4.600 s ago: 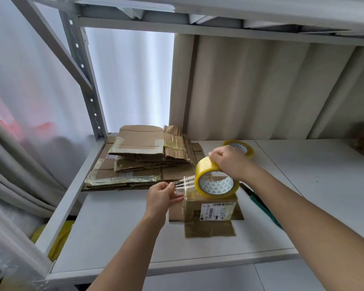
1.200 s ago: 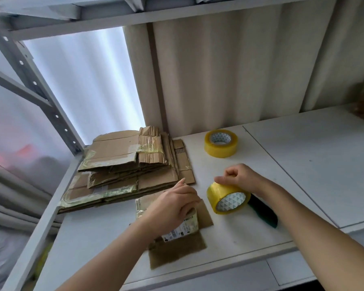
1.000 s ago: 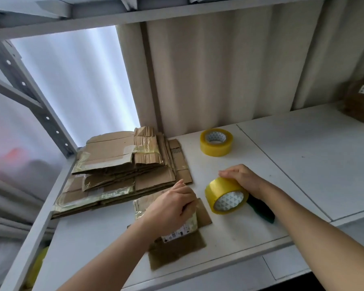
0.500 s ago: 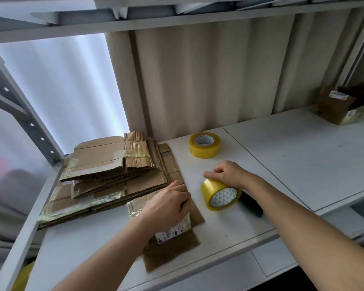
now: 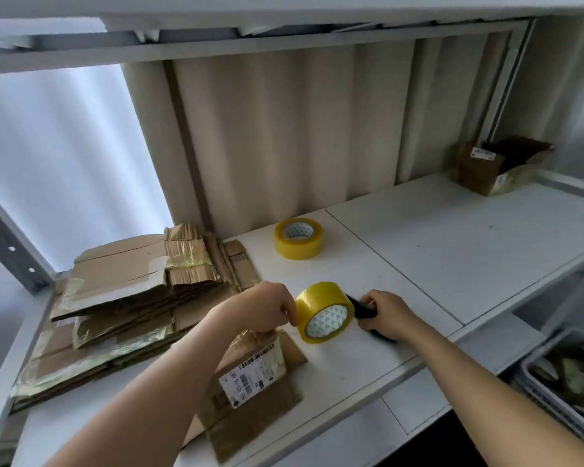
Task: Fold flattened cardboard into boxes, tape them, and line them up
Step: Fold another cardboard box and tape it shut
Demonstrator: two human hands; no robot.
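Noted at this moment: my left hand point(image 5: 267, 308) rests on top of the small cardboard box point(image 5: 253, 362) near the front edge of the desk point(image 5: 452, 251), its fingers curled at the near side of the tape roll point(image 5: 326, 313); I judge they pinch the tape end or steady the roll, but the contact itself is hidden. My right hand point(image 5: 385, 318) is closed round a dark cutter point(image 5: 359, 306), just behind and touching the roll. The roll stands on edge on the desk, just right of the box.

Step in hand, as I judge it: severing the tape run laid over the box top.

Recommendations:
- Keep the strip taut between box and roll before cutting; slack tape will wrinkle and cling to itself
- Bring the blade close to the box edge, leaving enough tail to fold down the side wall
- Cut away from the left fingers, which sit close to the blade path
- Press the tail flat along the seam afterwards

Remaining stock: a stack of flattened cardboard point(image 5: 122, 308) lies to the left, a spare roll point(image 5: 298, 238) stands behind, and finished boxes point(image 5: 489, 170) sit at the far right end, where this one should join the line
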